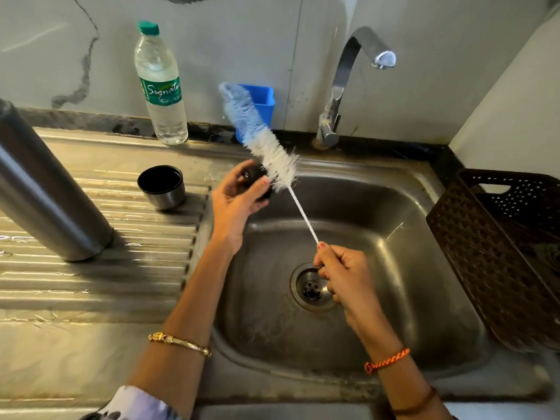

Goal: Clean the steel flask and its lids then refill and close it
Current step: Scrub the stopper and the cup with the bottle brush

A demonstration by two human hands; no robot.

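Observation:
The tall steel flask (pixel 45 189) stands upright on the ribbed drainboard at the left. Its steel cup lid (pixel 162 187), black inside, rests mouth up beside the sink. My left hand (pixel 235 204) grips the small black inner lid (pixel 257 180) over the sink's back left corner. My right hand (pixel 342 277) grips the thin white wire handle of a long bottle brush (pixel 257 128) above the drain. The brush's white bristles lie against the black lid, and its tip points up and to the back left.
A plastic water bottle (pixel 160 86) with a green cap stands at the back. A blue holder (pixel 260 101) hangs behind the brush. The tap (pixel 348 83) runs no water over the steel sink (pixel 394 225). A brown perforated basket (pixel 500 250) sits at the right.

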